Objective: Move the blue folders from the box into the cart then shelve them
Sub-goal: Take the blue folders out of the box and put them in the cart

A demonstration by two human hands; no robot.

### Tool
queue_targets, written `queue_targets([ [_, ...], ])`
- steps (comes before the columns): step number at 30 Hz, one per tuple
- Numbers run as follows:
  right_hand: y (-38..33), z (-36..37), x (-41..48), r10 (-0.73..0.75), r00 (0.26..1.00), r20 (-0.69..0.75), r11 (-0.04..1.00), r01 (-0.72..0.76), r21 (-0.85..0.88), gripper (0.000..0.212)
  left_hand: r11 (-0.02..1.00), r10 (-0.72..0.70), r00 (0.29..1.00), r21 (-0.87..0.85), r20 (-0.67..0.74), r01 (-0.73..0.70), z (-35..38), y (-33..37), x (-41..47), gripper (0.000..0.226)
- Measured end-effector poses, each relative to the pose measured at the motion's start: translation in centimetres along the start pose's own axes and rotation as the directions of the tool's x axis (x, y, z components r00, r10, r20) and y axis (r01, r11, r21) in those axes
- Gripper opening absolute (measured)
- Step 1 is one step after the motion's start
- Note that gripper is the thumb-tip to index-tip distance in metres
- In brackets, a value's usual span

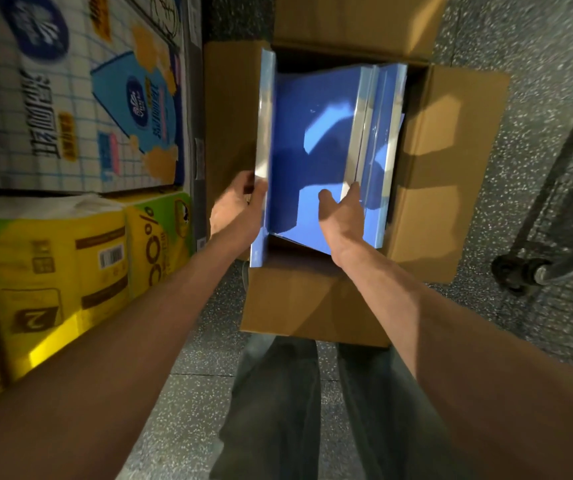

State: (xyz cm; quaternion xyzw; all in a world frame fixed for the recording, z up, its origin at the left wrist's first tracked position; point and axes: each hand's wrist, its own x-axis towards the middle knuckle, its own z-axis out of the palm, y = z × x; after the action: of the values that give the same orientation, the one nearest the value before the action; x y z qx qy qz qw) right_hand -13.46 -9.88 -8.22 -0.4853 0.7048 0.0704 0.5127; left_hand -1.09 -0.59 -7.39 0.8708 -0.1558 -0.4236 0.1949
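Blue folders [312, 140] stand spine-up in the box [451, 126], long axes pointing away.

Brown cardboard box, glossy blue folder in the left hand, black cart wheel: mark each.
Brown cardboard box [312, 306], head view, near flap.
Glossy blue folder [266, 109], head view, pale spine.
Black cart wheel [510, 273], head view, tyre.

Dim, blurry; seemingly glare on folders [312, 140].
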Motion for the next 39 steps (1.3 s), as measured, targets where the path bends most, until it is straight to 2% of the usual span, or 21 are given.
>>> queue_targets([
  [8, -0.9, 0.2, -1.6, -0.012, 0.996, 0.089, 1.0, 0.013, -0.019, 0.07, 0.998, -0.01, 1.0, -0.064, 0.008, 0.01, -0.7, -0.4, 0.2, 0.042],
  [11, -1.7, -0.5, -2.4, 0.017, 0.998, 0.055, 0.989, -0.025, 0.149, 0.057, 0.998, -0.011, 1.0, -0.059, 0.023, 0.012, -0.7, -0.4, 0.3, 0.044],
  [14, -2.3, -0.7, -2.9, 0.024, 0.986, 0.164, 0.936, -0.08, 0.343, 0.031, 0.997, -0.022, 0.999, -0.07, 0.03, 0.024, -0.5, -0.5, 0.7, 0.044],
  [16, -3.0, 0.1, -3.5, 0.022, 0.958, 0.286, 0.908, -0.139, 0.396, 0.044, 0.996, -0.022, 1.0, -0.084, 0.019, 0.023, -0.6, 0.0, 0.7, 0.042],
  [20, -4.0, 1.9, -4.2, 0.085, 0.916, 0.393, 0.869, -0.261, 0.421, 0.06, 0.989, -0.075, 0.996, -0.128, 0.049, 0.081, -0.9, 0.5, 0.9, 0.044],
  [24, -3.7, 2.2, -3.7, 0.12, 0.903, 0.413, 0.841, -0.313, 0.441, 0.063, 0.998, -0.046, 0.996, -0.029, 0.077, 0.048, -1.2, 1.5, 2.2, 0.052],
  [26, -3.3, 1.8, -3.9, 0.117, 0.898, 0.424, 0.843, -0.315, 0.436, 0.063, 0.994, -0.06, 0.994, 0.091, 0.091, 0.052, -0.9, 2.5, 2.8, 0.058],
  [28, -2.8, 1.1, -4.4, 0.106, 0.894, 0.435, 0.855, -0.305, 0.419, 0.063, 0.985, -0.054, 0.995, 0.167, 0.082, 0.039, -0.5, 3.2, 3.0, 0.048],
  [33, -2.4, -1.0, -7.0, 0.109, 0.894, 0.436, 0.88, -0.291, 0.376, 0.061, 0.986, -0.068, 0.998, 0.156, 0.015, 0.065, -1.1, 3.6, 0.6, 0.038],
  [39, -3.6, -6.2, -12.5, 0.13, 0.929, 0.346, 0.923, -0.241, 0.301, 0.057, 0.989, -0.067, 0.997, 0.136, 0.028, 0.062, -6.4, 7.7, -6.6, 0.036],
])
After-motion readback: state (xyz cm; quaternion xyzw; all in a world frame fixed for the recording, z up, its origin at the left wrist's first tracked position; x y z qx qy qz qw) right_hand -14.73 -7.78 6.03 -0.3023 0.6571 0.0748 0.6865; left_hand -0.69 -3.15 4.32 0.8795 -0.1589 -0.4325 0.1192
